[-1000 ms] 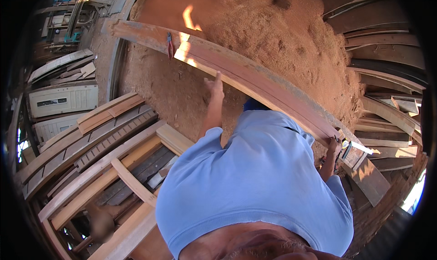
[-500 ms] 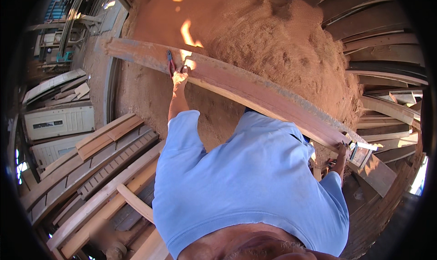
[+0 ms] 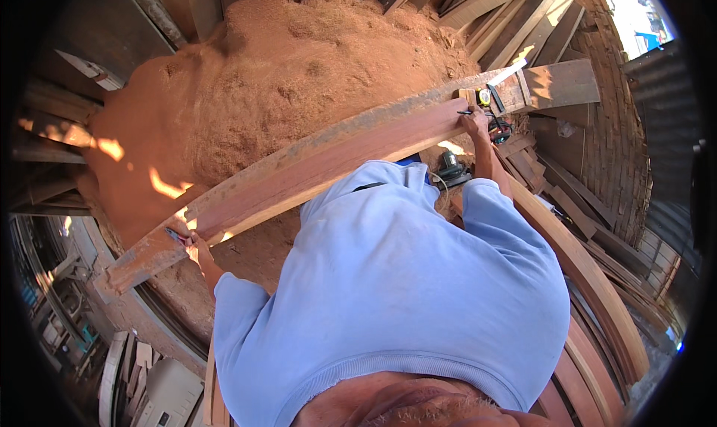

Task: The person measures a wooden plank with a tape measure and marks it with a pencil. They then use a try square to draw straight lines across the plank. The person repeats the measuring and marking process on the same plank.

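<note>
Since before, both hands have spread apart, left hand (image 3: 196, 245) and right hand (image 3: 473, 120) gripping the long plank (image 3: 321, 165), which runs lower-left to upper-right.

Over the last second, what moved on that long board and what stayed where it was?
The left hand slid outward along the long reddish plank to its left end, carrying a small pencil-like tool. The head view swung round too, so the plank's tilt looks reversed. The right hand stayed at the plank's right end, and the sawdust heap behind is unchanged.
</note>
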Motion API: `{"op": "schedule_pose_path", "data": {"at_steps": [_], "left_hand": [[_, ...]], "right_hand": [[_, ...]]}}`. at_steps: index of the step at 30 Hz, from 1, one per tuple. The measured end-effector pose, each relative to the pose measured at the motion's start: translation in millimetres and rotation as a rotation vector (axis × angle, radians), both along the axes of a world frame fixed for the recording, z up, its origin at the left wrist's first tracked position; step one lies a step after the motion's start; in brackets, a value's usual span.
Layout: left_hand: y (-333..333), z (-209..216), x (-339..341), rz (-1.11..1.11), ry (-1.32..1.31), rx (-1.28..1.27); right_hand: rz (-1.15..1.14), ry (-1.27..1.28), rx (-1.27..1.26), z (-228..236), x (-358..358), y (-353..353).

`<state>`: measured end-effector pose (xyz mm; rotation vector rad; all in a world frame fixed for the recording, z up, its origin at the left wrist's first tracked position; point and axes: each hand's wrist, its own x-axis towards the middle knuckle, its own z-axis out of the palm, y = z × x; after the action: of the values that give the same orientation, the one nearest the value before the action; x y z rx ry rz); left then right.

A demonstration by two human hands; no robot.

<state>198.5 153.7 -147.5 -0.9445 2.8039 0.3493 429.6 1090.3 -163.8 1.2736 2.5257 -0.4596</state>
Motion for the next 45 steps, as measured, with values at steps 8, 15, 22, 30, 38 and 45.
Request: {"op": "schedule_pose_path", "data": {"at_steps": [8, 15, 22, 30, 38, 45], "left_hand": [[20, 18, -12, 0.101, -0.161, -0.037], [-3, -5, -9, 0.150, -0.007, 0.198], [-1, 2, -10, 0.188, -0.001, 0.253], [7, -3, -8, 0.164, 0.000, 0.158], [-12, 26, 16, 0.212, 0.038, 0.147], [-31, -11, 13, 0.423, 0.251, 0.374]], "right_hand": [[-0.079, 0.255, -0.067, -8, 17, -2], [-0.314, 0.425, -0.244, -28, 48, 14], [-0.169, 0.230, -0.019, 6, 28, -15], [-0.147, 0.140, -0.018, 14, 23, -13], [0.002, 0.072, -0.040, -27, 8, 0], [-0.124, -0.069, -0.134, -78, 36, 43]]}}
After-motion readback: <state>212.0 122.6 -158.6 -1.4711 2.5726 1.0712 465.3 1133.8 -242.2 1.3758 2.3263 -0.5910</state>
